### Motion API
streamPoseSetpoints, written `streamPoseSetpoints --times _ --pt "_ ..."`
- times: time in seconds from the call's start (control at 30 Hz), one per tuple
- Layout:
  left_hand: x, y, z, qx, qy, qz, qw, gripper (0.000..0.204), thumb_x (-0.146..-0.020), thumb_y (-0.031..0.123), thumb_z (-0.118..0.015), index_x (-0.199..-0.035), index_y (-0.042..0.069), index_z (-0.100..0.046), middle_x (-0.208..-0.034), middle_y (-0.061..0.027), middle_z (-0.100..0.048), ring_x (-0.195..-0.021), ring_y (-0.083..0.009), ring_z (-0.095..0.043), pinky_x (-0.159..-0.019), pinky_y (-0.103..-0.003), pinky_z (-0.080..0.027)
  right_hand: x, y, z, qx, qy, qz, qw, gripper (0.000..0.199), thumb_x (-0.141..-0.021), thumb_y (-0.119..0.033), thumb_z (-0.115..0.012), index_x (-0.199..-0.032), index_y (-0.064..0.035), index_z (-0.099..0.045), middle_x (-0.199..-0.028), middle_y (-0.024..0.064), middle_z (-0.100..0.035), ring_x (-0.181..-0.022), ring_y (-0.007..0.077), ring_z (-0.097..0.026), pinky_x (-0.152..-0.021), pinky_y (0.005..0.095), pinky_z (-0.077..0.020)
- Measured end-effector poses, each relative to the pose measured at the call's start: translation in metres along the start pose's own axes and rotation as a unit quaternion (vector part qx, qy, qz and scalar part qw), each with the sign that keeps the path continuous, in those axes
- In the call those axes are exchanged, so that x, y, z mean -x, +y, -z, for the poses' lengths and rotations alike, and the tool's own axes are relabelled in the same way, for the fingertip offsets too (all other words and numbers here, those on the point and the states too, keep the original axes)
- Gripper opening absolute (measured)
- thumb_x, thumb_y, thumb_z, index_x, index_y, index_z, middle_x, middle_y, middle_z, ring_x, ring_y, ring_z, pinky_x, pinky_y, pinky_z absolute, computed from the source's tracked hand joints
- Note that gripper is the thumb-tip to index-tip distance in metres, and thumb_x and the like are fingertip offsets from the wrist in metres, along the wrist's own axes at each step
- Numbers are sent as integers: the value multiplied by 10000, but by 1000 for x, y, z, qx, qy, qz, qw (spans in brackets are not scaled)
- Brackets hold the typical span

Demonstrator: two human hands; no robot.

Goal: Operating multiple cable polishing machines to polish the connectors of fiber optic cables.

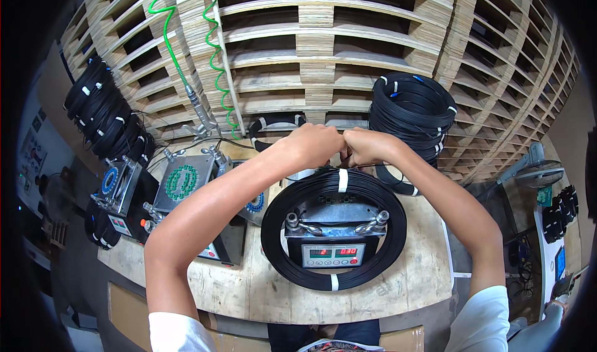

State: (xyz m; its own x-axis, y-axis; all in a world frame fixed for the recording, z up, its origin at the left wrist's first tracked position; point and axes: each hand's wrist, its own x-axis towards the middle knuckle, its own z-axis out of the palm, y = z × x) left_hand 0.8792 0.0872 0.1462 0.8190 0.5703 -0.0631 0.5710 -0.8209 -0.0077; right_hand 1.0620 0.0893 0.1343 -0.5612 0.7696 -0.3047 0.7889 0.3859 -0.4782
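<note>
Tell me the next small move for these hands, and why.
Perhaps tilt the left hand and right hand slightly apart: in this view they meet just above the upper white band of the black coil, mostly hiding anything between them, so their grip can't be checked.

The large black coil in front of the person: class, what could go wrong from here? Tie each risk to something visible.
1. The black coil could snag on the metal fittings seen inside its ring.
2. Only two white bands show on it, so strands between them might spread.
3. A tall coil stack stands near the right hand; a knock might topple it.
</note>
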Motion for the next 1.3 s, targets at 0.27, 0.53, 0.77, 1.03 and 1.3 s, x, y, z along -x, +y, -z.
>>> streamPoseSetpoints --times 0.27,0.53,0.77,1.03,1.3 --pt "-13 15 4 32 -6 4 999 255 -781 53 -694 -1021 116 -752 -934 -162 -734 -899 -362 -716 -767 -456 -585 -6 18 2 -39 -11 9 999 172 -733 -54 -738 -862 58 -715 -751 177 -718 -679 245 -711 -633 367 -565" --pt "-18 17 1 7 -2 24 1000 208 -776 20 -646 -956 70 -739 -928 -190 -728 -884 -381 -716 -739 -465 -580 2 5 9 8 25 1 1000 214 -718 -90 -745 -865 64 -721 -760 188 -723 -695 247 -733 -633 360 -581" --pt "-32 -22 33 124 -278 77 949 581 -902 534 -671 -1320 133 -642 -1091 -80 -744 -917 -168 -727 -685 -318 -569 -4 23 27 -90 -145 -59 984 527 -943 -510 -620 -1196 -50 -673 -961 140 -742 -846 212 -746 -702 332 -579" --pt "-14 -90 -6 450 -72 42 889 511 -1038 399 -520 -1411 50 -540 -1262 -106 -674 -1229 -184 -581 -1069 -360 -433 -5 68 48 -79 55 -90 991 579 -936 -624 -579 -1206 -125 -695 -800 77 -688 -692 163 -672 -634 344 -575" --pt "-27 -71 -35 365 -152 -17 918 474 -868 42 -587 -1341 11 -619 -1058 -11 -682 -949 -108 -556 -822 -237 -445 -34 66 20 -71 -10 -199 977 560 -891 -410 -679 -1045 126 -635 -869 241 -684 -656 343 -705 -545 445 -624"
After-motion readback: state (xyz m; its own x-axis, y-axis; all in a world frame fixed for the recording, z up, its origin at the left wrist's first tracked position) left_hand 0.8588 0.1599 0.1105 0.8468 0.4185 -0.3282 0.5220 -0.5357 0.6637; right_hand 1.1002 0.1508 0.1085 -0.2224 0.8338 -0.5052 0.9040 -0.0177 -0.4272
